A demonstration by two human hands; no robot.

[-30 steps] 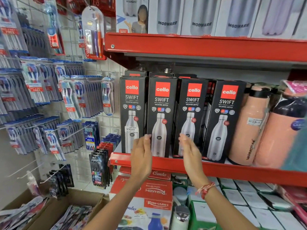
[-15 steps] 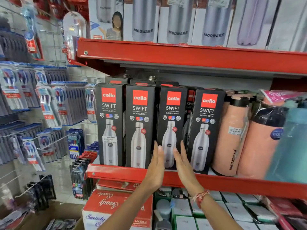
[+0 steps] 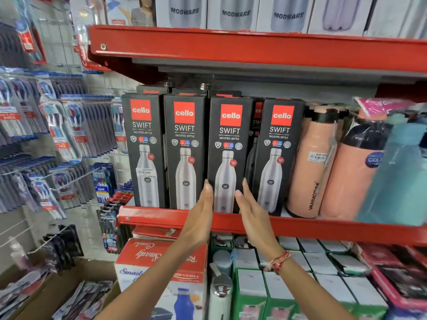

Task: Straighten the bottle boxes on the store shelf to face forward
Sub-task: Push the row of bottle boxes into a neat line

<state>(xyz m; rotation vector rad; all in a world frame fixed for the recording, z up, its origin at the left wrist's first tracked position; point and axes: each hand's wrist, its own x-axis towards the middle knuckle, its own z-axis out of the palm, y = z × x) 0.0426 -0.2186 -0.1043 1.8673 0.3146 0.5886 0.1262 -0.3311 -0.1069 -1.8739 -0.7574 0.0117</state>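
Observation:
Several black "cello SWIFT" bottle boxes stand in a row on the red store shelf (image 3: 323, 229). The first box (image 3: 144, 148) and second box (image 3: 186, 151) face forward. The third box (image 3: 227, 155) sits between my hands. My left hand (image 3: 201, 215) lies flat against its lower left edge, fingers straight. My right hand (image 3: 250, 209) is flat by its lower right edge, in the gap before the fourth box (image 3: 276, 155), which leans slightly. Another box behind shows through that gap.
Peach flasks (image 3: 312, 162) and a teal bottle (image 3: 397, 176) stand right of the boxes. White Modware boxes (image 3: 235, 12) fill the upper red shelf. Toothbrush packs (image 3: 57, 130) hang on the left wall. Cartons and boxed goods (image 3: 161, 269) sit below the shelf.
My hands went from the second box to either side of the third box and closed in on it. The view shifted right and nearer. The third box now stands straighter.

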